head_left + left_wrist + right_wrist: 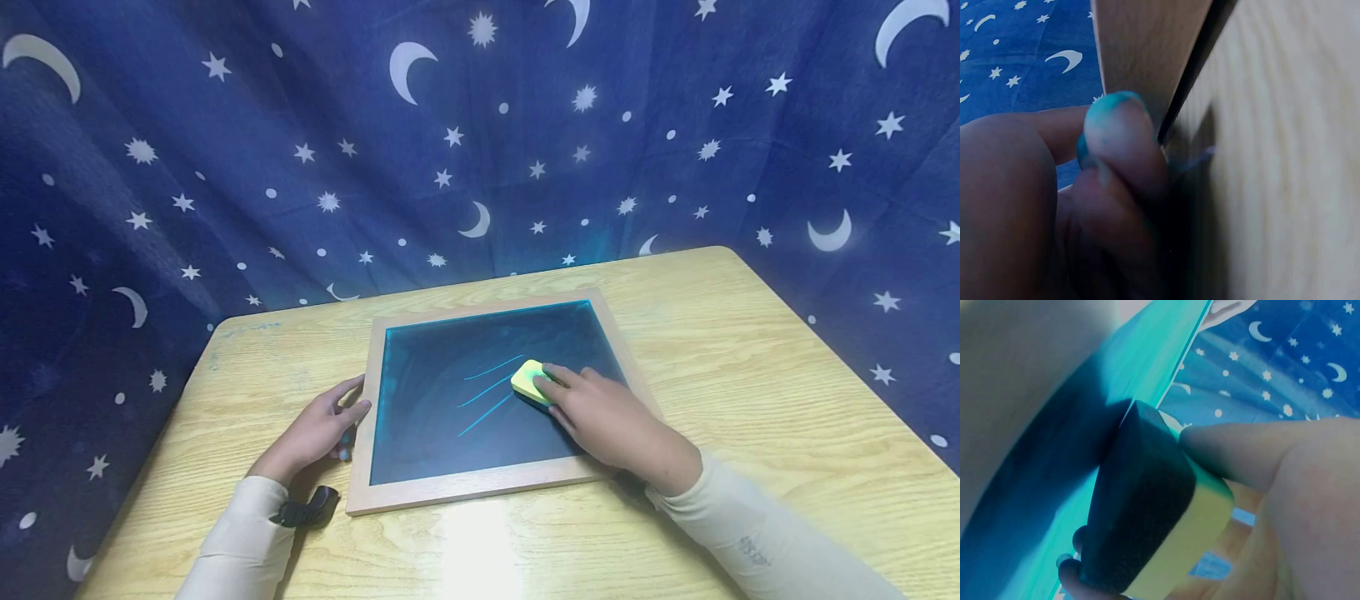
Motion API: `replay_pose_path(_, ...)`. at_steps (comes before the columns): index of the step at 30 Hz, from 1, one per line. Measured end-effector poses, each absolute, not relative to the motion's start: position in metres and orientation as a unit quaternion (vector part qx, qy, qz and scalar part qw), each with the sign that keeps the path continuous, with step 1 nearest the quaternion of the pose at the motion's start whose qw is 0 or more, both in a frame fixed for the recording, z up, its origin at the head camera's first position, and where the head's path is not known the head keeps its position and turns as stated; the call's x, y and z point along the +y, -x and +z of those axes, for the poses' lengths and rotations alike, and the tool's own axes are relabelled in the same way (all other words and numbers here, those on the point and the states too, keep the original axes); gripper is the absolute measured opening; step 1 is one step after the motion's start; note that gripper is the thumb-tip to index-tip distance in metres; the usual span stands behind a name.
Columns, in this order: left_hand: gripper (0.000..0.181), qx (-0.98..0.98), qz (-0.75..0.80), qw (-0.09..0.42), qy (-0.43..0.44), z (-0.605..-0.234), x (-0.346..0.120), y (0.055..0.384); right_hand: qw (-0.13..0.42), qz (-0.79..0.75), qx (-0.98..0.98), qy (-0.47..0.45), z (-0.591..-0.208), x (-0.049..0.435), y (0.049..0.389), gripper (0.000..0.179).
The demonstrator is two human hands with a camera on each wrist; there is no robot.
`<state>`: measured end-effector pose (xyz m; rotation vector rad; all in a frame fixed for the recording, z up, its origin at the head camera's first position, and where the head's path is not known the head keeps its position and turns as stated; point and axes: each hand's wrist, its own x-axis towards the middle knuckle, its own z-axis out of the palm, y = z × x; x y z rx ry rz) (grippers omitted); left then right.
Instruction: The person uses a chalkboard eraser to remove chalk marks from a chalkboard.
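Note:
A wood-framed chalkboard [427, 350] lies flat on the table, with several thin blue chalk lines [486, 392] slanting across its dark face. My right hand [611, 417] grips a chalkboard eraser [529, 379], yellow on top with a dark felt underside, at the right ends of the lines. In the right wrist view, the felt of the eraser [1141, 500] faces the board surface [1085, 487], with fingers and thumb around its sides. At the frame's left edge my left hand [318, 425] holds the wood between thumb and fingers. Blue chalk stains a fingertip [1116, 125] there.
The light wooden table [750, 375] extends around the board, with faint blue smudges at its far left corner. A dark blue curtain [360, 125] with moons and stars hangs behind and at the sides. A black strap [307, 508] circles the left sleeve.

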<state>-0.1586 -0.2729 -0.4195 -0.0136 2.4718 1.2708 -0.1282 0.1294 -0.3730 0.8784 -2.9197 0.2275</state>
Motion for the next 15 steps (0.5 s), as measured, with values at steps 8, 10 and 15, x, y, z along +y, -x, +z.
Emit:
replay_pose_path(8, 0.065, 0.877, 0.446, 0.179, 0.005, -0.419, -0.273, 0.159, 0.052, 0.060, -0.940, -0.331, -0.375, 0.119, 0.116, 0.042)
replay_pose_path(10, 0.064, 0.878, 0.444, 0.178, 0.005, -0.419, -0.273, 0.159, 0.057, 0.057, -0.934, -0.347, -0.375, 0.117, 0.113, 0.042)
replay_pose_path(15, 0.064, 0.877, 0.447, 0.178, 0.002, -0.419, -0.273, 0.158, 0.054, 0.055, -0.922, -0.380, -0.372, 0.110, 0.103, 0.040)
